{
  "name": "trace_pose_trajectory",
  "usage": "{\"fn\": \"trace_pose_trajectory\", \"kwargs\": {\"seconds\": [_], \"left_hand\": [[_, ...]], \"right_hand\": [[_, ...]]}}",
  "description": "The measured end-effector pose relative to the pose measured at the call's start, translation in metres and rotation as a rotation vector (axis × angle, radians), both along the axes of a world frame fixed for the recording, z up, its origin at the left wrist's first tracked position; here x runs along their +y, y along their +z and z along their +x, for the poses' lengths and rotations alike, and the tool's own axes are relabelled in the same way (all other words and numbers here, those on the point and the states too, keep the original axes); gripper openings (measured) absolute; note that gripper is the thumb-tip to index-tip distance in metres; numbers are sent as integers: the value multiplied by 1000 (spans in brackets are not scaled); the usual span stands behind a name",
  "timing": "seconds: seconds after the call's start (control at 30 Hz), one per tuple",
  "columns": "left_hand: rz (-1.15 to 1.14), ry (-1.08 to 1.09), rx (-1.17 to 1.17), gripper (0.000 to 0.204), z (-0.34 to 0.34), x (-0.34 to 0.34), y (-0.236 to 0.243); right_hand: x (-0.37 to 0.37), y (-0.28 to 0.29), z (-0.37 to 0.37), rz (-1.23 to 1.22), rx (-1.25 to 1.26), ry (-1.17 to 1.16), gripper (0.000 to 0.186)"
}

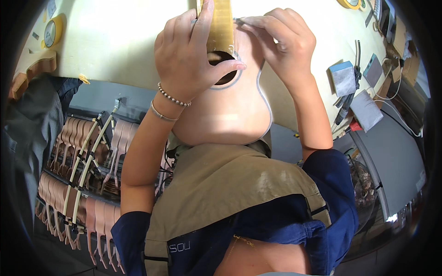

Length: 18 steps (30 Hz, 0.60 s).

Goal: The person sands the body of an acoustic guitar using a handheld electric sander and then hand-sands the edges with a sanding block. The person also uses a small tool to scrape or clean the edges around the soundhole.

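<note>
A small, pale wooden guitar (218,117) lies against my apron with its neck pointing away from me. Yellow tape (221,32) covers the fretboard as far as the round sound hole (222,77). My left hand (186,53) lies flat over the upper left of the body, fingers stretched out along the neck and thumb across the sound hole. On the other side of the neck, my right hand (285,41) has its thumb and forefinger pinched together at the body's top edge, beside the tape. A small dark tip shows there, too little to name.
Beneath the guitar's far end is a pale worktable (115,41). Tape rolls (53,32) and a wooden piece (34,69) sit at left. At right are a blue-and-grey block (342,78), a grey pad (366,110) and a black hose (345,103). Racks of wooden necks (99,216) stand lower left.
</note>
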<state>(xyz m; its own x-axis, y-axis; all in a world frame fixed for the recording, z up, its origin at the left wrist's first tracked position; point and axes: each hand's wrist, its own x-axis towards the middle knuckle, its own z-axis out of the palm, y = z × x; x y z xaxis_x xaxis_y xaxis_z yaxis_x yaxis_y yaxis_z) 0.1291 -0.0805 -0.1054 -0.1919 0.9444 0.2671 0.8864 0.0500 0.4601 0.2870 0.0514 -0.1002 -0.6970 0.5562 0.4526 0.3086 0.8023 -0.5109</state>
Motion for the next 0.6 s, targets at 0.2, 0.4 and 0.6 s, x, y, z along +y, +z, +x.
{"fn": "trace_pose_trajectory", "kwargs": {"seconds": [0.2,0.4,0.6], "left_hand": [[6,0,41,116,-2,-2,-2],[11,-14,47,116,-1,-1,-2],[13,-21,75,116,-5,-4,-11]], "right_hand": [[-31,19,25,-41,-136,133,13],[-7,6,11,-5,-79,8,12],[-38,23,23,-19,-133,95,16]]}}
